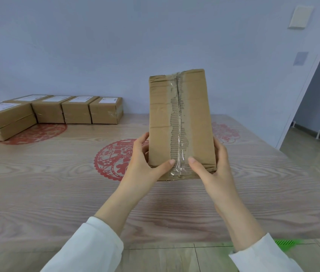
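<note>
While the box [163, 122] is held upright above the table [57, 183], its long axis pointing up, the left hand [145, 160] and the right hand [212, 167] grip its lower end from both sides, equally near.

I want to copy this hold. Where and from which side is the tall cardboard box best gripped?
Take the box by its long side edges near the bottom, one hand from each side, as the left hand and right hand do: thumbs on the front, fingers behind. It is tall and narrow, and its torn tape seam looks weak.
</note>
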